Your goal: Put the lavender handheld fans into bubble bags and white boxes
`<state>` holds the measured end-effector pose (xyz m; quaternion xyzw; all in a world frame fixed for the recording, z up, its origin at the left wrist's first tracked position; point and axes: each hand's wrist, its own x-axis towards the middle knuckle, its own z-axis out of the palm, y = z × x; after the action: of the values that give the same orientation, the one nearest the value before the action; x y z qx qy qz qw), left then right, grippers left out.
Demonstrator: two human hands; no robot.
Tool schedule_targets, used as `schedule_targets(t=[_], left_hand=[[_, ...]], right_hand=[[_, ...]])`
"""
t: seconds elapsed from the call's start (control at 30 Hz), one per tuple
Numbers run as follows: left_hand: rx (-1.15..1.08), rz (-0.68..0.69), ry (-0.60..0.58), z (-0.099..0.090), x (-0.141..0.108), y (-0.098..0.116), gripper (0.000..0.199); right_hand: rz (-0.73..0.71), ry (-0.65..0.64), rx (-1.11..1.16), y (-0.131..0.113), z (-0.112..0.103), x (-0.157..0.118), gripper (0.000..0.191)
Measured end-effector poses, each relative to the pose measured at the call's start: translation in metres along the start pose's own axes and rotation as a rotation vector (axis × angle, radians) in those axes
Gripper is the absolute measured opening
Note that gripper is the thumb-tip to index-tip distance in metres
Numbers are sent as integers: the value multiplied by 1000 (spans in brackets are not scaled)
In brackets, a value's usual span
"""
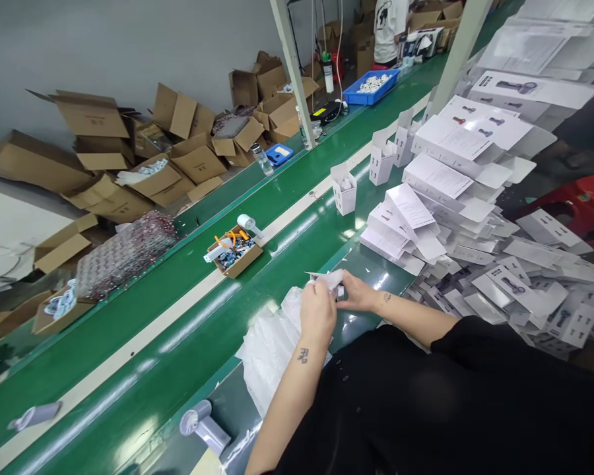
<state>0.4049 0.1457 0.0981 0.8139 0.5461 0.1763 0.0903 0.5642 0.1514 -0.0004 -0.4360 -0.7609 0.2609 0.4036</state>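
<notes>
Both my hands meet over the near edge of the green conveyor belt (188, 310). My left hand (317, 311) and my right hand (357, 293) together grip a small white folded carton piece (327, 280). A pile of clear plastic bags (267, 349) lies on the belt just below my left hand. To the right, a large heap of flat white product cartons (475, 218) spreads beside my right forearm. A lilac handheld device (205, 425) lies at the belt's near edge, under my left arm.
A small open cardboard box of parts (233, 252) sits mid-belt with a white device (250, 225) beside it. Several upright white cartons (344, 188) stand further along. Another lilac device (34, 415) lies at left. Open cardboard boxes (129, 158) crowd the floor beyond. Another person (390, 30) stands far off by a blue tray (371, 87).
</notes>
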Motion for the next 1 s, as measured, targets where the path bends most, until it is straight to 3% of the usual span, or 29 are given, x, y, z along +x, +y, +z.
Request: schedule_targets(t=[0.07,0.17,0.27,0.37,0.43,0.5,0.6,0.67,0.77,0.87,0.93,1.0], left_hand=[[117,29,-118,8,3,8,27],[205,70,-153,15,-4,7,40],[244,152,-229,20,-15,1,39],[220,194,-303,24,-14,0,44],[169,204,-283,21,-7,1,49],[101,153,-178,14,-3,-1,47],[-49,-78,87,-2,-15,-20,34],[-212,-270,240,-11,-38,-45,26],[-484,-655,399,-19,-90,-95,29],[-574,-1056,572,-20,-149,-146,37],[-419,-1301,580,-20,-183,-175,39],[-192,-1514,472,-19,-207,-199,39]], right_hand=[[4,12,30,1,-2,-4,62],[79,-3,128,1,-11,-7,60],[158,-70,219,0,-20,-3,56],[129,-168,190,1,-29,14,46],[69,-251,147,4,-37,33,41],[34,-324,97,10,-50,60,40],[78,-349,-13,25,-71,113,44],[151,-336,-100,41,-82,152,49],[258,-317,-214,75,-87,199,54],[305,-298,-217,113,-84,222,58],[332,-237,-175,134,-82,226,59],[363,-170,-145,146,-84,224,57]])
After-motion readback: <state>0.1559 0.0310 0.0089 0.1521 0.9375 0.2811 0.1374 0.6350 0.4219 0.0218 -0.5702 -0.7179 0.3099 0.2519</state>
